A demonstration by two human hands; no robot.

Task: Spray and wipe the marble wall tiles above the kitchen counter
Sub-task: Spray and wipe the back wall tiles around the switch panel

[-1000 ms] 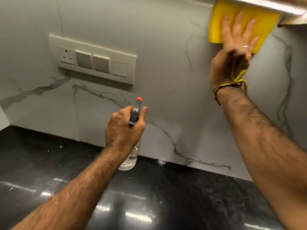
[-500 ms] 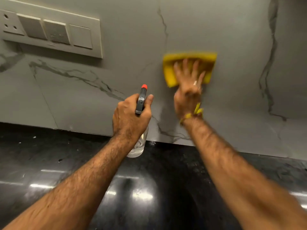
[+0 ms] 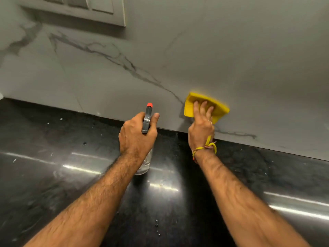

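The marble wall [image 3: 222,56] is grey-white with dark veins and fills the upper part of the head view. My right hand [image 3: 202,124] presses a folded yellow cloth [image 3: 219,108] flat against the wall, low down, just above the counter joint. Its fingers lie straight on the cloth. My left hand [image 3: 138,136] grips a clear spray bottle [image 3: 144,164] with a dark head and an orange nozzle tip, held upright over the counter, nozzle toward the wall.
A glossy black stone counter [image 3: 53,175] runs along the wall's foot, with small white specks and droplets on it. A white switch and socket panel [image 3: 99,11] is mounted on the wall at the upper left.
My right hand has dragged the yellow cloth down the wall from under the top ledge to just above the counter. The left hand has kept its grip on the bottle.
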